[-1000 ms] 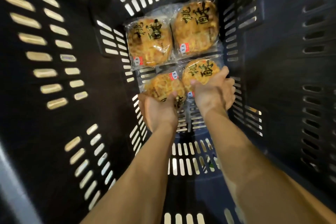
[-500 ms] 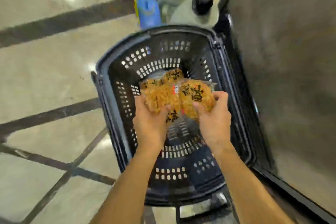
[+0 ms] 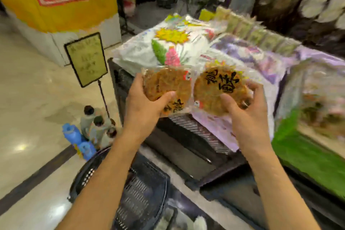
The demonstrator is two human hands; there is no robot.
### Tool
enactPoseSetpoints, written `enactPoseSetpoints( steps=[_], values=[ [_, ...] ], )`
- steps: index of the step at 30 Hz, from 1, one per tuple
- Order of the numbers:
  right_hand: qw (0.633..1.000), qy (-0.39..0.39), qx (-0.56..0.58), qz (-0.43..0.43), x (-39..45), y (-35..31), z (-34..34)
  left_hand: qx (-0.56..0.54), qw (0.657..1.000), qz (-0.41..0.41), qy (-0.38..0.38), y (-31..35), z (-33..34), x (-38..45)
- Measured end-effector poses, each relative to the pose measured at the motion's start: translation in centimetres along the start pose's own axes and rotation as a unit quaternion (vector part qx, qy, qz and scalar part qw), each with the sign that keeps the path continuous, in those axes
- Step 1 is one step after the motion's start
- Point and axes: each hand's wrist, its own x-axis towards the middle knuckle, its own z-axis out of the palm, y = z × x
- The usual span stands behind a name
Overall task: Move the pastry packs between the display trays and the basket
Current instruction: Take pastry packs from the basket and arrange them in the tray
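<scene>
Head view records a changed scene: half a second ago both hands held the packs over the open basket; now they are raised in front of the display stand, and the black basket (image 3: 149,192) lies low in the frame, below and between the forearms. The left hand (image 3: 143,104) grips the left pastry pack (image 3: 168,87), thumb curled across its face and fingers behind. The right hand (image 3: 244,112) grips the right pastry pack (image 3: 218,89), thumb on its face, fingers wrapped round the far edge. Both packs are held side by side, edges touching or nearly so, faces turned toward the camera. Each holds a round pastry, so no long axis can be told; the black printed characters on the right pack run tilted, leaning to the right. Behind them, bagged goods (image 3: 168,46) lie on the stand. A framed sign (image 3: 85,59) stands on the floor at left, with bottles (image 3: 93,127) near its foot. Motion blur obscures the shelves at right.
</scene>
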Motion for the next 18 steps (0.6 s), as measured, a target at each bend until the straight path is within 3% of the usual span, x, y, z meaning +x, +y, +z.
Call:
enactPoseSetpoints(
  steps=[4, 10, 14, 18],
  values=[
    [0.995, 0.092, -0.033, -0.005, 0.2, -2.5, -14.5, 0.037, 0.985, 0.089, -0.141, 8.0, 10.0, -1.2],
    [0.981, 0.172, -0.085, 0.019, 1.0, 1.4, -35.0, 0.126, 0.927, 0.179, -0.306, 13.6, 28.8, -3.8],
    [0.981, 0.121, -0.139, 0.061, 3.0, 5.8, -44.2, 0.224, 0.861, 0.223, -0.398, 13.1, 39.1, -3.6],
    [0.964, 0.040, -0.244, 0.096, 5.9, 9.9, -48.8, 0.392, 0.768, 0.292, -0.414, 11.9, 45.1, -2.9]
  ],
)
